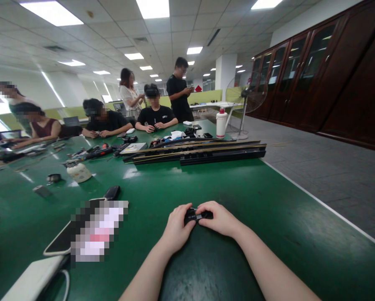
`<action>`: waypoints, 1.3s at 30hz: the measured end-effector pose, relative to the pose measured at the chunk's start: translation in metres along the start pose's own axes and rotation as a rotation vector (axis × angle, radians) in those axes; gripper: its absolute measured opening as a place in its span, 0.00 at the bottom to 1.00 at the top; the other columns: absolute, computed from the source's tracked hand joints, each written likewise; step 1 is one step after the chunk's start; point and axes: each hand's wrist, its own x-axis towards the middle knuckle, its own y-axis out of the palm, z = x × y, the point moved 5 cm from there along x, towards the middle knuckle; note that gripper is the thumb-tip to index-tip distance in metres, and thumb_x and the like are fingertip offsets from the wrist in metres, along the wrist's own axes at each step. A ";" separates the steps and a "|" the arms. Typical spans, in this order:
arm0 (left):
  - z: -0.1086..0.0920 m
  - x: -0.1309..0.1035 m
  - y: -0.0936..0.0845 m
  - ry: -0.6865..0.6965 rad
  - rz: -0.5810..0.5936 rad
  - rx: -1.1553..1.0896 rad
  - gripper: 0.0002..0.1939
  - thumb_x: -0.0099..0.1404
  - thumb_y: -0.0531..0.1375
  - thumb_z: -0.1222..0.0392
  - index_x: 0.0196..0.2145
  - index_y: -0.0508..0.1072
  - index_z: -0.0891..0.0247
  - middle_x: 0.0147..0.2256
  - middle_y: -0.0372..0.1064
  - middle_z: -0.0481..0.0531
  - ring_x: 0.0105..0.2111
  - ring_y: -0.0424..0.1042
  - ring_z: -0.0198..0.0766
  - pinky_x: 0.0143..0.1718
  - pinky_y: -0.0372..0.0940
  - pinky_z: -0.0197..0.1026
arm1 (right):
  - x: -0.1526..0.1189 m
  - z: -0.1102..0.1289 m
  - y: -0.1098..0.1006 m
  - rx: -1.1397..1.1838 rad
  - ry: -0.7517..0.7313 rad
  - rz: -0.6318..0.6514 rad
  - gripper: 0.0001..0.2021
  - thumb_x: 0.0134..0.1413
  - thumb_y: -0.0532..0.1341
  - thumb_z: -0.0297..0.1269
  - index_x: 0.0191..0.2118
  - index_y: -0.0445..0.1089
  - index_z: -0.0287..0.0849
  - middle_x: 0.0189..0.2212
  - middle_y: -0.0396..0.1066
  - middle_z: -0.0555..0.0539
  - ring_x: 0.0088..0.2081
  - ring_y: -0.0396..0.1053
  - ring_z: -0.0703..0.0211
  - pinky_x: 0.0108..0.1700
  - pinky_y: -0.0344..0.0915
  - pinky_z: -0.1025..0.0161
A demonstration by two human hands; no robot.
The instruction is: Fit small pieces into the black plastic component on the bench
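Just above the green table (225, 188), my left hand (178, 228) is closed round the left end of a small black part (192, 215) with a shiny metallic piece on it. My right hand (220, 219) grips the right end of the same part between thumb and fingers. The two hands almost meet in the middle. Fingers cover much of the part, and its exact kind cannot be made out.
Left of my hands lie a dark tablet-like device (65, 232) and a white box (33, 278) with a cable. Beyond stand a cream jar (78, 172), long black rails (221, 154) with thin rods, and a white bottle (221, 124). Several people sit or stand behind.
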 end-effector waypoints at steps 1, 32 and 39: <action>0.000 0.000 0.000 0.001 0.001 0.003 0.22 0.54 0.57 0.65 0.48 0.65 0.61 0.47 0.65 0.56 0.48 0.63 0.44 0.51 0.57 0.50 | 0.000 0.000 0.000 0.001 0.004 0.001 0.11 0.39 0.63 0.31 0.35 0.73 0.45 0.39 0.72 0.47 0.44 0.66 0.53 0.50 0.60 0.55; -0.001 0.000 0.000 -0.025 -0.004 0.014 0.21 0.55 0.57 0.63 0.48 0.65 0.61 0.45 0.64 0.55 0.46 0.62 0.43 0.50 0.57 0.48 | 0.007 -0.012 -0.005 0.430 0.149 -0.081 0.12 0.43 0.62 0.36 0.37 0.69 0.40 0.35 0.73 0.46 0.39 0.70 0.56 0.47 0.63 0.56; 0.001 0.000 0.000 -0.016 -0.009 0.028 0.21 0.56 0.57 0.63 0.48 0.65 0.63 0.45 0.64 0.56 0.46 0.62 0.43 0.49 0.57 0.47 | 0.009 -0.019 -0.007 0.621 0.234 -0.148 0.16 0.38 0.66 0.41 0.35 0.67 0.41 0.34 0.73 0.46 0.39 0.70 0.56 0.47 0.63 0.56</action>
